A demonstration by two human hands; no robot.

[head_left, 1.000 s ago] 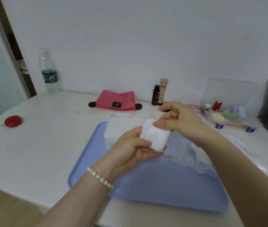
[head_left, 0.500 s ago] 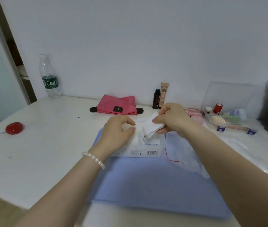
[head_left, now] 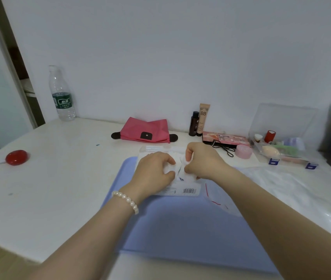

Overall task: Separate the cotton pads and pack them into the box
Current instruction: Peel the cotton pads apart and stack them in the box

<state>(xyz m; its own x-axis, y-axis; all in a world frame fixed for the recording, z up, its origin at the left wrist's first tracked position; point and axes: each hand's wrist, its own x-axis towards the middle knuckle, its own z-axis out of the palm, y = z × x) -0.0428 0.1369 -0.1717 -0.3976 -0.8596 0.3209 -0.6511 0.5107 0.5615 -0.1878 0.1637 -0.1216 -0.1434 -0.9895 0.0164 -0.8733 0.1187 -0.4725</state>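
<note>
- Two hands are recorded over the box [head_left: 180, 189], a white carton with a barcode on its near wall, set on the far part of a blue tray [head_left: 190, 229].
- Left hand [head_left: 153, 173]: laid on the box top, fingers curled down onto white cotton pads [head_left: 187, 177]; a pearl bracelet [head_left: 126, 201] is worn at the wrist.
- Right hand [head_left: 203, 163]: fingers bent and drawn together at the pads, apparently pinching them; the grip itself is covered by the knuckles.
- Location of pads: at the opening of the box, between the two hands, partly inside it as far as can be judged.
- Handling, as judged: pads are taken to be very light, soft and compressible, liable to cling together and to fray at the edges; a light pinch at a corner or edge is advised, with the box steadied by the other hand, since the thin carton is likely to slide or dent.
- Concealed: box opening and its contents are masked by both hands; the count of pads cannot be told.
- Indistinct: a clear plastic bag [head_left: 281, 188] with red markings lies right of the tray, its outline hard to trace against the white table [head_left: 59, 178].
- Cut off: the tray's near edge is crossed by both forearms.
</note>
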